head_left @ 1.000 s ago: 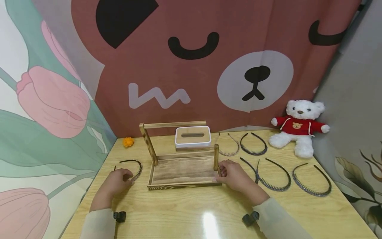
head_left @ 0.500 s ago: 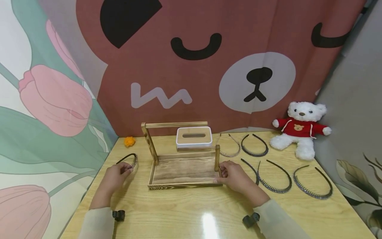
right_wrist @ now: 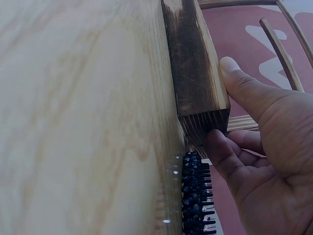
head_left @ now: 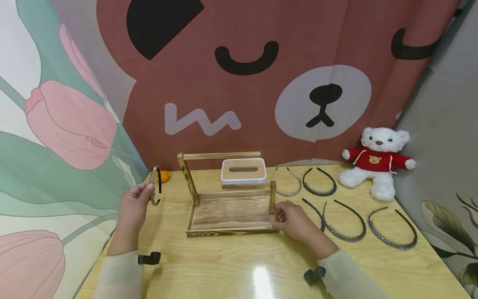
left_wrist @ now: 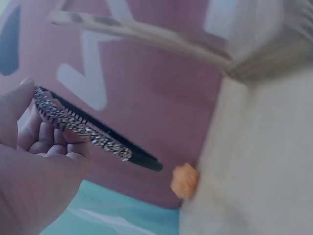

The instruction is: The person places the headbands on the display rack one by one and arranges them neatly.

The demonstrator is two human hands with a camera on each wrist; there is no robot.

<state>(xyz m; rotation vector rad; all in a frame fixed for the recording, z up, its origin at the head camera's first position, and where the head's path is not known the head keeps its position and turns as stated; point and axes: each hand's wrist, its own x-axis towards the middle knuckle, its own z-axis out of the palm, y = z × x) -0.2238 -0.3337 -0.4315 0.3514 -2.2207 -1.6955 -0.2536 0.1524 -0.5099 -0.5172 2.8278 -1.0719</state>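
My left hand pinches a headband between thumb and fingers, raised over the left side of the table. The band is black, toothed inside and studded with sparkly stones outside; in the head view it stands upright on edge. At the centre sits a wooden tray with two end posts and a top bar running from the taller left post. My right hand grips the tray's right end. In the right wrist view, the thumb lies along the upper edge and the fingers touch the end face.
Several headbands lie to the right, including a dark one, a light one and one at far right. A tissue box stands behind the tray. An orange crumpled thing and a white teddy bear are near the back.
My left hand has lifted the headband off the table and turned it upright, moving slightly up and left. My right hand keeps its grip on the tray, which stays in place.
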